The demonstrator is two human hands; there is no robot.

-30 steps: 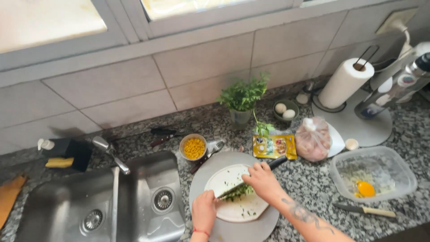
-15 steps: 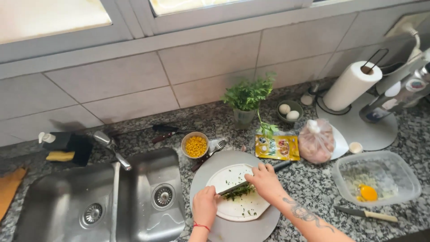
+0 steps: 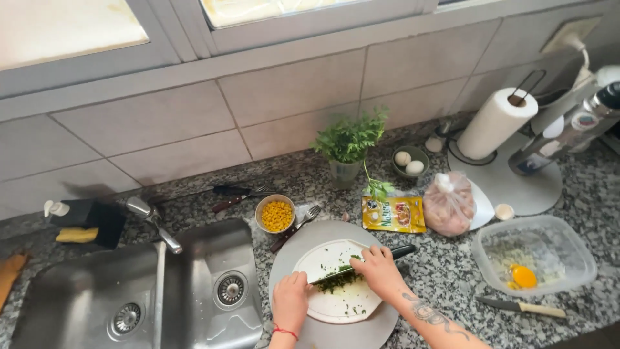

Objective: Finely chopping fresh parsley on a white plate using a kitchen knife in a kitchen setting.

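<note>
Right hand (image 3: 380,271) clenched around the black handle of a knife (image 3: 361,265), blade laid across a pile of chopped green herbs (image 3: 339,282) on a white cutting board (image 3: 342,304) atop a round grey tray (image 3: 323,333) beside the steel sink (image 3: 142,297). Left hand (image 3: 290,302) pressed flat on the board's near edge, grasping nothing. Just behind on the granite counter (image 3: 445,271): bowl of corn (image 3: 276,214), potted herb plant (image 3: 349,145), yellow sachet (image 3: 392,214).

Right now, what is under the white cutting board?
The white cutting board lies on a round grey tray, whose rim shows around it. Anything between them is covered.
</note>
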